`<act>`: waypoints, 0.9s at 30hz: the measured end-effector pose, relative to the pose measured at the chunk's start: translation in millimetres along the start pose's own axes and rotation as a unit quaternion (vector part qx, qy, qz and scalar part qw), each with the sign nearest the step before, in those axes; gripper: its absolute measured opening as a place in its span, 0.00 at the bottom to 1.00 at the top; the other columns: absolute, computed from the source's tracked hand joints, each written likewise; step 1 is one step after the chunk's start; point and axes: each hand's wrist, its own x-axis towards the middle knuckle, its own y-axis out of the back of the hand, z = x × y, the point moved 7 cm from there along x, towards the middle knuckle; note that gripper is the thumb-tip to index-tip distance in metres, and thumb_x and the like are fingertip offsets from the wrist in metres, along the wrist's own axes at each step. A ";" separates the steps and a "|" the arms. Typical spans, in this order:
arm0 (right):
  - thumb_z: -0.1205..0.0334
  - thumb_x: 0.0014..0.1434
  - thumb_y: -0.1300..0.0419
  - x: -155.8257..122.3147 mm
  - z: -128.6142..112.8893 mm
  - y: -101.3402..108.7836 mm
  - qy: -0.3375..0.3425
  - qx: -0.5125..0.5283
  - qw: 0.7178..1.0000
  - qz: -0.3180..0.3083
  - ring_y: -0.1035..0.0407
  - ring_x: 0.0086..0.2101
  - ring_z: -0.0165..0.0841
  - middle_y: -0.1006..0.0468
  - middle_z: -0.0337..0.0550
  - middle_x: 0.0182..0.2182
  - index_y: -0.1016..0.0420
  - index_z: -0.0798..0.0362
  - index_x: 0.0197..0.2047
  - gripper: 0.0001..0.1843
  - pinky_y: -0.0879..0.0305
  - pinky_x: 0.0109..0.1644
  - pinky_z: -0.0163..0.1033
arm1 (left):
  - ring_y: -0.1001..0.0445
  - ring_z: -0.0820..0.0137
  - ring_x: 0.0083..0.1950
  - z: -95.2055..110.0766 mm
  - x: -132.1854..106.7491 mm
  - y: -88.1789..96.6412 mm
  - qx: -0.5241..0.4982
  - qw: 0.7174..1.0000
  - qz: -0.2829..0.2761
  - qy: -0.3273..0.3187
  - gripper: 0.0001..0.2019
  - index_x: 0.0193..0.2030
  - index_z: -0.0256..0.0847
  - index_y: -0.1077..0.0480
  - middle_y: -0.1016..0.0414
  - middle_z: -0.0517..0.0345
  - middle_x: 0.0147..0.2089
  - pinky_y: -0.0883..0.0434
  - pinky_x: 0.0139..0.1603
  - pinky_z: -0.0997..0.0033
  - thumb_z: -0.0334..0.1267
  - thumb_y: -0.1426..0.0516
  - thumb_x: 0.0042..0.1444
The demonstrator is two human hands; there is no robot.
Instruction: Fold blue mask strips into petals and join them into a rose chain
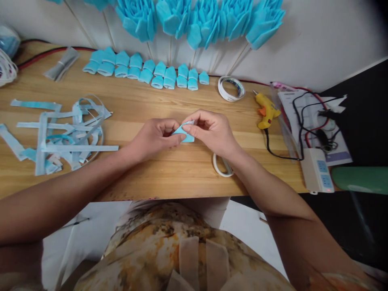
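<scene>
Blue piece [190,138] pinched by left hand [154,136] and right hand [214,130], both grips narrow. White ring [220,172] partly hidden behind right forearm.

top edge crops blue flowers [203,24]; fingers [196,131] partly hide blue piece [189,138]

- A small light-blue piece [190,138] is showing a matte surface and straight edges.
- It is sitting folded, its upper part slanting up towards a pale corner, its lower right corner pointing down.
- The left hand [155,138] and right hand [214,131] are pinching it from both sides, partly covering it.
</scene>
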 end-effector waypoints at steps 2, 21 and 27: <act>0.53 0.63 0.34 -1.0 -7.9 2.8 0.047 -0.047 0.998 0.012 0.29 0.33 0.31 0.19 0.40 0.32 0.18 0.52 0.37 0.10 0.30 0.39 0.38 | 0.34 0.77 0.23 -0.7 -0.2 -0.5 -0.031 0.999 -0.003 0.013 0.14 0.26 0.40 0.32 0.29 0.63 0.23 0.37 0.24 0.77 0.43 0.35 0.56; 0.52 0.71 0.44 -1.7 -14.1 5.6 0.173 -0.172 0.970 -0.016 0.24 0.44 0.39 0.16 0.43 0.40 0.14 0.41 0.41 0.16 0.27 0.52 0.48 | 0.30 0.77 0.25 -6.1 -1.2 0.1 -0.155 0.987 0.003 0.034 0.15 0.32 0.40 0.28 0.25 0.61 0.27 0.32 0.27 0.77 0.48 0.32 0.56; 0.54 0.70 0.44 -1.8 -13.8 4.7 0.164 -0.174 0.971 -0.020 0.23 0.47 0.39 0.16 0.42 0.42 0.14 0.41 0.44 0.15 0.26 0.54 0.47 | 0.29 0.76 0.25 -6.6 -0.2 1.0 -0.167 0.985 0.014 0.033 0.15 0.32 0.40 0.28 0.24 0.60 0.26 0.32 0.26 0.77 0.48 0.31 0.55</act>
